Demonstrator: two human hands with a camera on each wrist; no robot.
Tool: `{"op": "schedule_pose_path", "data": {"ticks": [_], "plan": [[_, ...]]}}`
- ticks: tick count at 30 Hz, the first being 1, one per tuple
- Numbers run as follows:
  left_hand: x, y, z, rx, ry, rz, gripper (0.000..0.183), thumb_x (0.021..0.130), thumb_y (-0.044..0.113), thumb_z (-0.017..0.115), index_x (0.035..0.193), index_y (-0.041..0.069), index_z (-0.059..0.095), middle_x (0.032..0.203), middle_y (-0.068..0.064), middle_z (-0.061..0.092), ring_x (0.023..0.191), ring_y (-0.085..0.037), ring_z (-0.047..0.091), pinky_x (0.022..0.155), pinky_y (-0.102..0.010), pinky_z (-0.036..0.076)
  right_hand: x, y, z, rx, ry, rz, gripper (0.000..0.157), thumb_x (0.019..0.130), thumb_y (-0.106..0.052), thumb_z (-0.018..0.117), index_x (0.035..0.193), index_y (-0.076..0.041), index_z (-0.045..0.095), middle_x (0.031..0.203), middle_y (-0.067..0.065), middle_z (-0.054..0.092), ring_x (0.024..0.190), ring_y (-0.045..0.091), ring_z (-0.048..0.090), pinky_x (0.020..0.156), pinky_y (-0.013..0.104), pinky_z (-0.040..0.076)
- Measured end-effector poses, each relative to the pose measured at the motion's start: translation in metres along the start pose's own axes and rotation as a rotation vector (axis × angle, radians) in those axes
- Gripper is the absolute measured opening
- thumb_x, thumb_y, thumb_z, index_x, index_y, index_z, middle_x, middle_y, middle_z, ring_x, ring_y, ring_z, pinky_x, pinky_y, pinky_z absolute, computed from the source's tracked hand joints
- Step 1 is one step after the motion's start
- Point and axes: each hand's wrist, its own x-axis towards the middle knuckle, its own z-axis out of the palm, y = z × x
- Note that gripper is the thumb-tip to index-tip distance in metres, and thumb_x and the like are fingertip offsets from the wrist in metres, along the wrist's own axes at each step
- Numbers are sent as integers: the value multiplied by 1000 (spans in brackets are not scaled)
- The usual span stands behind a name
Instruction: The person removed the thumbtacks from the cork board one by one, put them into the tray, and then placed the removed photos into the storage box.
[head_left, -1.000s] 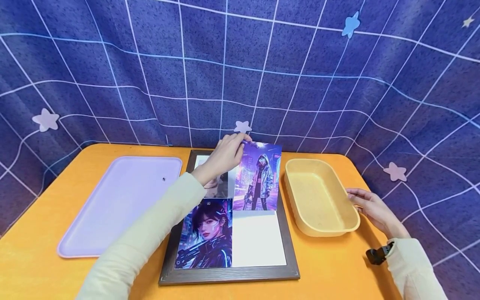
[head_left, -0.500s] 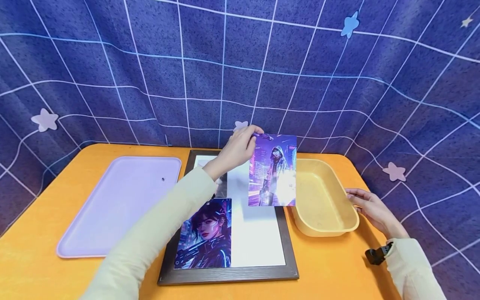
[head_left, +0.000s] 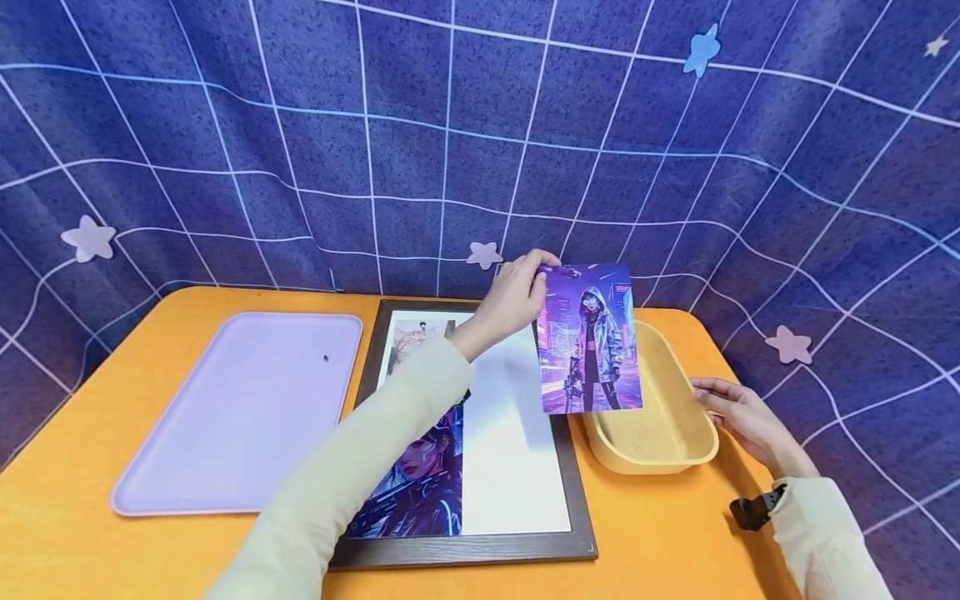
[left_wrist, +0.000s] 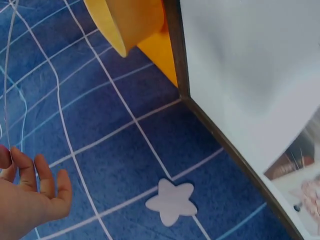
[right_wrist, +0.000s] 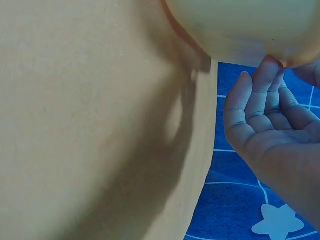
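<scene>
We see one rectangular purple paper print (head_left: 591, 346), pinched at its upper left corner by the left hand (head_left: 512, 298), above the right side of one dark rectangular frame (head_left: 480, 550) and one rounded yellow basin (head_left: 663, 412). The frame carries two more prints, a pale one (head_left: 405, 340) and a dark blue one (head_left: 427, 487). The right hand (head_left: 746, 423), fingers loosely bent, touches the basin near the orange table's (head_left: 660, 533) right edge; one lilac tray (head_left: 240, 408) lies toward its left. The purple print's pink sign (head_left: 622, 288) is too small for us to read.

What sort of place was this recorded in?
Probably a staged tabletop recording corner: a grid-patterned blue curtain hangs behind an orange table bearing a picture frame.
</scene>
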Motion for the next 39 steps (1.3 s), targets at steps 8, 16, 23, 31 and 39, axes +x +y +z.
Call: {"op": "schedule_pose_path", "data": {"ticks": [8, 16, 23, 31, 39], "plan": [[2, 11, 22, 31, -34, -56, 29, 93, 11, 40, 120, 15, 51, 121, -3, 59, 113, -24, 50, 94, -37, 37, 1, -4, -5, -67, -10, 34, 21, 94, -16, 49, 115, -13, 53, 96, -15, 62, 84, 0, 58, 70, 19, 47], [2, 13, 46, 57, -32, -103, 28, 93, 12, 42, 118, 18, 52, 120, -2, 60, 106, -26, 53, 85, -36, 40, 6, -9, -7, 18, -71, 45, 20, 93, -8, 48, 113, -11, 52, 95, -8, 62, 82, 3, 60, 70, 20, 49], [2, 17, 66, 79, -56, -168, 28, 94, 15, 41, 121, 19, 50, 112, -3, 61, 104, -24, 52, 83, -35, 40, 7, -9, -9, 76, -125, 31, 22, 93, -3, 44, 110, -13, 54, 94, -6, 64, 82, 5, 60, 68, 21, 49], [1, 18, 85, 85, -2, -192, 28, 93, 15, 43, 119, 19, 52, 111, -2, 62, 101, -23, 55, 80, -34, 42, 7, -9, -9, 35, -128, 48, 24, 94, -5, 44, 107, -22, 55, 92, -9, 62, 80, 4, 60, 68, 20, 49], [0, 23, 90, 56, 12, -207, 28, 94, 16, 42, 120, 20, 52, 114, -1, 61, 99, -22, 55, 79, -34, 43, 8, -10, -9, 29, -117, 48, 23, 94, -6, 45, 107, -22, 55, 92, -8, 61, 79, 4, 59, 67, 20, 49]]}}
